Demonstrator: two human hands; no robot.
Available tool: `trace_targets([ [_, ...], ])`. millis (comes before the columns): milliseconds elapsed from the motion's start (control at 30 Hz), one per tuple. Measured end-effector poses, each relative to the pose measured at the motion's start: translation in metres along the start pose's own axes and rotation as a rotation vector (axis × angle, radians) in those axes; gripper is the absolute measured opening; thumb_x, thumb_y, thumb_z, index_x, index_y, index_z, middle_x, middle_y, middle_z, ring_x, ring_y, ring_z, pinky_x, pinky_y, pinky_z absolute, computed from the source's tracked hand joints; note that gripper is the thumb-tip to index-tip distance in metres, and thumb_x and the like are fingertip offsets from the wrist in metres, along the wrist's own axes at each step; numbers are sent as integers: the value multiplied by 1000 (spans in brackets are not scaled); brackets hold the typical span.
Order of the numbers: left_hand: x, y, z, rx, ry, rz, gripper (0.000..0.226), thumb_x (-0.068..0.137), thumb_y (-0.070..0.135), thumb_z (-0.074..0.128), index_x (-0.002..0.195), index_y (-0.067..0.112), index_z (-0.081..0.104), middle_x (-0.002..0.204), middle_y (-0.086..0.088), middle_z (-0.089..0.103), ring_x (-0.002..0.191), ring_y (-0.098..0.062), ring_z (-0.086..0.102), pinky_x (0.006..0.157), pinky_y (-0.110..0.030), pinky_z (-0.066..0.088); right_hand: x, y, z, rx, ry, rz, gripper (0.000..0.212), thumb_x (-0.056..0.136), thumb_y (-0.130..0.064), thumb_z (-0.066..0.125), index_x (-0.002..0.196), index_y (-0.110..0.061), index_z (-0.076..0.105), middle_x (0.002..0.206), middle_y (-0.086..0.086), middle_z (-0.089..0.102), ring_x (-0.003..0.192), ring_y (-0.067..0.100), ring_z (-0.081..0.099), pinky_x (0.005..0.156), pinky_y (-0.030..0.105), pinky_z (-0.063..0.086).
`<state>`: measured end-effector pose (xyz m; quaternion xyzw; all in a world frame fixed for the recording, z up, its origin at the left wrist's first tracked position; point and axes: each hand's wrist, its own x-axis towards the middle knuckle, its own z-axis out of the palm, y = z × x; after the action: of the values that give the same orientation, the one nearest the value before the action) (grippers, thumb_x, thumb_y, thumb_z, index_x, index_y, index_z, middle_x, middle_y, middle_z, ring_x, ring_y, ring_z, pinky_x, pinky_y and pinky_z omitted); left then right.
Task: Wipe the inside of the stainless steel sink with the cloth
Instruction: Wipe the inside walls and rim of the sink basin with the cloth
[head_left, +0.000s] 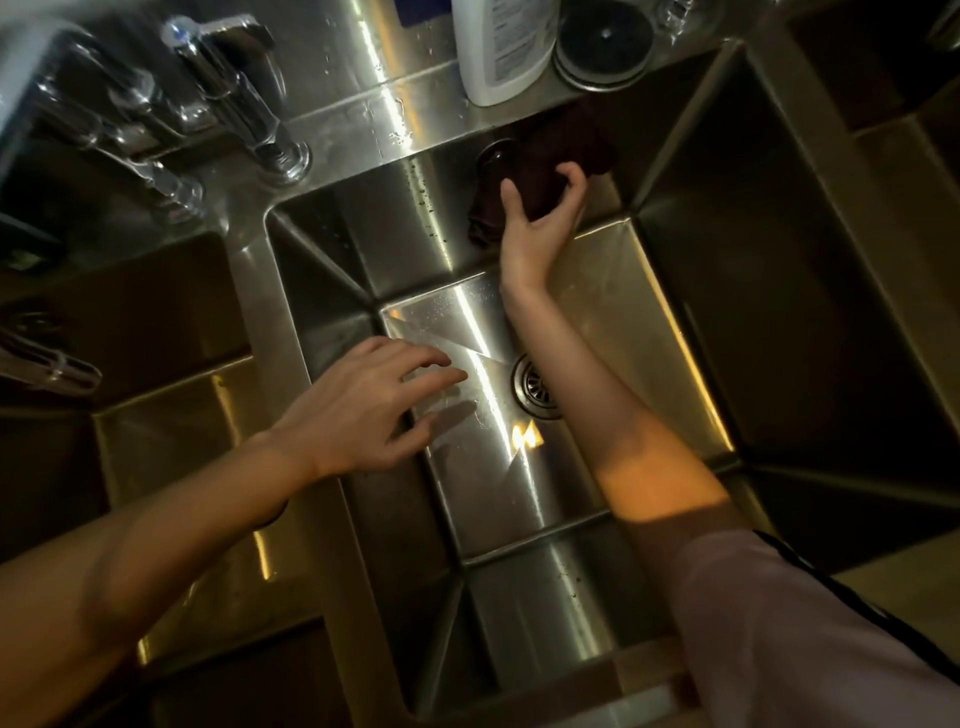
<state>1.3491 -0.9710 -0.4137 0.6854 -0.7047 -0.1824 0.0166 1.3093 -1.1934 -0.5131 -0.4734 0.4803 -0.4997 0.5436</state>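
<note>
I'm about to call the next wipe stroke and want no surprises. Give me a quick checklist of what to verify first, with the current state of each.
1. Cloth in the right hand: ok, fingers curl over it against the sink's far wall.
2. Cloth fully gathered: not ok, part drapes over the rim toward the bottle.
3. Left hand out of the wipe path: not ok, it hangs open over the basin floor.
4. Drain uncovered: ok, though the right forearm crosses its edge.
5. Basin free of loose items: ok.
6. Wall already wiped: cannot tell; droplets show on it.
</note>
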Motion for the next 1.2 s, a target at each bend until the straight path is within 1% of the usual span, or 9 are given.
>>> trace_targets([
  [67,1,0,-1,4,-7,1,52,90,44,40,132,18,57,126,-9,61,115,-23,56,99,-37,37,0,21,-2,-65,12,18,51,78,1,72,121,0,45,125,9,41,112,19,45,87,2,39],
  [167,2,-1,-3,18,-16,16,52,88,43,40,130,18,58,123,-10,61,112,-25,59,97,-41,42,2,56,-5,-202,18,104,52,77,-6,74,121,-3,46,128,16,46,116,27,47,99,23,39],
  [300,2,-3,-5,-17,-3,37,50,89,40,43,130,17,59,124,-8,61,112,-23,56,98,-39,41,7,98,-12,-379,5,189,51,74,-5,75,118,1,49,126,20,49,117,31,47,95,16,27],
  [433,1,-3,-5,-44,13,36,48,89,38,44,128,15,61,124,-9,61,111,-23,58,97,-41,42,6,116,-17,-430,-5,305,51,76,-4,74,119,0,48,129,19,47,117,31,49,91,20,34],
  [567,1,-2,-6,-40,6,24,48,89,38,44,128,15,61,123,-9,61,111,-23,58,96,-41,43,-1,102,-13,-429,46,242,48,78,-5,73,121,-1,51,129,18,48,116,31,49,90,20,35],
  [700,2,1,-7,-23,1,2,48,88,39,44,127,15,62,122,-9,62,110,-23,58,96,-40,43,-14,73,-10,-406,53,56,47,74,-8,76,117,-3,58,123,18,51,112,33,54,94,23,39],
  [833,2,2,-8,-6,-24,-24,50,89,40,43,130,17,60,123,-8,61,111,-23,57,96,-40,43,-26,34,-2,-308,58,-143,45,71,-10,79,112,-3,63,116,18,57,107,30,58,88,-1,32],
  [1033,1,3,-7,-7,-37,-37,50,90,41,43,132,20,57,124,-7,61,114,-22,56,98,-41,43,-44,-12,13,-224,57,-298,43,70,-11,82,110,-5,68,110,17,59,102,24,60,87,-1,35],
  [1200,0,1,-6,-29,-32,-34,49,90,41,42,131,20,58,123,-6,61,113,-22,56,98,-42,42,-52,-6,20,-348,48,-306,37,72,-14,81,106,-6,68,111,17,59,100,28,62,85,2,38],
])
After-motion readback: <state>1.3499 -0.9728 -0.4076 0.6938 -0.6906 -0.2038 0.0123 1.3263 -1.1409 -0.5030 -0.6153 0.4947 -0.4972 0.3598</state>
